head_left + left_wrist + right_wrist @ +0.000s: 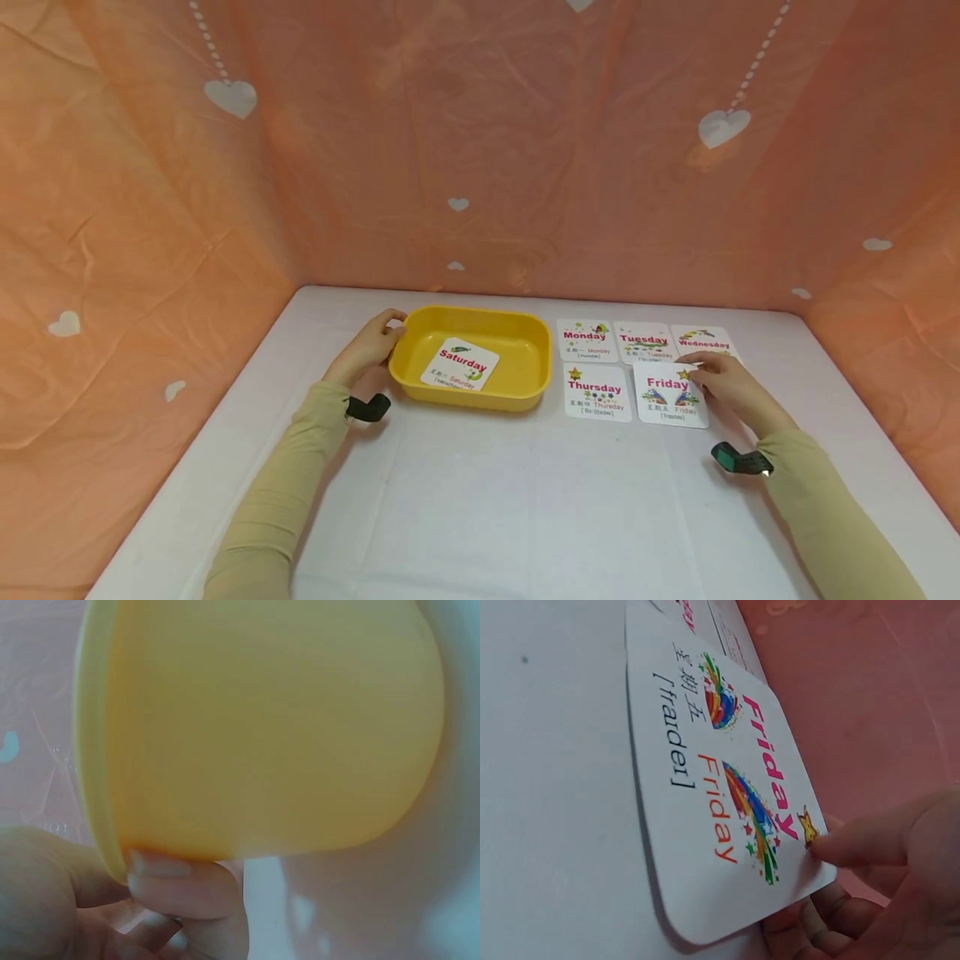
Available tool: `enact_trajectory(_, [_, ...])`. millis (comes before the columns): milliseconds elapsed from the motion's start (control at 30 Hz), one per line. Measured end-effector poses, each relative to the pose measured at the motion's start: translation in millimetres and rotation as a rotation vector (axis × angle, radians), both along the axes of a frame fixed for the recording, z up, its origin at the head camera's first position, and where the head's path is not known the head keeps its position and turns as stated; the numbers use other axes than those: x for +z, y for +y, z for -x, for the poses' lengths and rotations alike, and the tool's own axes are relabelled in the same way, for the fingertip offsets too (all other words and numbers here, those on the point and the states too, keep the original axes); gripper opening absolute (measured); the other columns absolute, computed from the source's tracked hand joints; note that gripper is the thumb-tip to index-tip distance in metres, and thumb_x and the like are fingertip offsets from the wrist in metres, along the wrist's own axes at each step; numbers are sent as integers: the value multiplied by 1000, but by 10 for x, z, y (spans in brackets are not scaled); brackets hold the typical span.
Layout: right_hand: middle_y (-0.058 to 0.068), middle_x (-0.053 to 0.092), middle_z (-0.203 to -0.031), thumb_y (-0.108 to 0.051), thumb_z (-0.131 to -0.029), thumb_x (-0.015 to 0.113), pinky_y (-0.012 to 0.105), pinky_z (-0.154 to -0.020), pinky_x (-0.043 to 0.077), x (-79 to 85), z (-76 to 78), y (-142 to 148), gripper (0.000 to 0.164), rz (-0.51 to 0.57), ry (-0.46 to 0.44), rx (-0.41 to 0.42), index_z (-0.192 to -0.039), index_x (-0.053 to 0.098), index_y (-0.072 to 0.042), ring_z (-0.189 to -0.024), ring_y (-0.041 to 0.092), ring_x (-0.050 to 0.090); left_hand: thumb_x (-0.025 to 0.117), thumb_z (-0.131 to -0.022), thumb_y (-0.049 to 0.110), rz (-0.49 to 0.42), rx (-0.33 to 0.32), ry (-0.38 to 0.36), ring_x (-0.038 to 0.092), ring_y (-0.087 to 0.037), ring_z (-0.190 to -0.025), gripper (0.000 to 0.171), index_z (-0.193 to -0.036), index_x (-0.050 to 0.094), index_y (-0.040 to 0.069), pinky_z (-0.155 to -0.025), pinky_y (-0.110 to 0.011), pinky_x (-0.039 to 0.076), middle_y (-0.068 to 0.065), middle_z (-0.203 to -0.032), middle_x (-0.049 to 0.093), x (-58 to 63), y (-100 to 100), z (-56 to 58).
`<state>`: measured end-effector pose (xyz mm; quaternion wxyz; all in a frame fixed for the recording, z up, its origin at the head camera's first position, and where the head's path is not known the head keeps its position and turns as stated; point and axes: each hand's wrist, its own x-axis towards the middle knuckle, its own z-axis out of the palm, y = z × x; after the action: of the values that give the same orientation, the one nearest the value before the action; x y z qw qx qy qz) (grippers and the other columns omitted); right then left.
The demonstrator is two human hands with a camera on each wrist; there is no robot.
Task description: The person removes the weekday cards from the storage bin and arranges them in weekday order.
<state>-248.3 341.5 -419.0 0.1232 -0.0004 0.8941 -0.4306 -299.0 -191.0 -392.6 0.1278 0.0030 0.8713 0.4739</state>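
Note:
My left hand [372,342] grips the left end of a yellow plastic tray [471,402]; in the left wrist view its thumb and fingers pinch the tray's rim [94,735]. Inside the tray lies a white Saturday card [459,364], slightly turned. With thumb and fingers my right hand [731,387] pinches the upper right corner of the Friday card [671,408], also large in the right wrist view, where the card [697,900] is tilted with its face up. That card stands just right of the Thursday card [597,393] and overlaps the lower edge of the upper row.
Monday [585,342], Tuesday [645,340] and Wednesday cards [705,340] form a row at the back right of the white table [525,508]. Orange cloth [525,167] with white hearts hangs behind the table and on both sides. Each wrist carries a small dark camera.

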Motion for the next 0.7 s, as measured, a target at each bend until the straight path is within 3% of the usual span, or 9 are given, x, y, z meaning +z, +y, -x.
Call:
enact_trajectory(233, [12,47,-90,-13,-88,67,29,-62,37,-21,42,7,45,-110,94,22,-126,53,8,-84,25,41,38,-105,17,1,1,6,53,-19,-66,35,-138,36,5,-58,-27,49,-18,-96,53,10,16,-4])
enact_trajectory(700, [20,53,-97,-13,-85,71,36,-71,39,-52,-5,-64,44,-174,152,16,-119,55,10,-90,33,48,38,-105,18,10,-3,0,54,-20,-70,36,-139,36,5,-60,-27,50,-20,-101,52,-11,-4,-2])
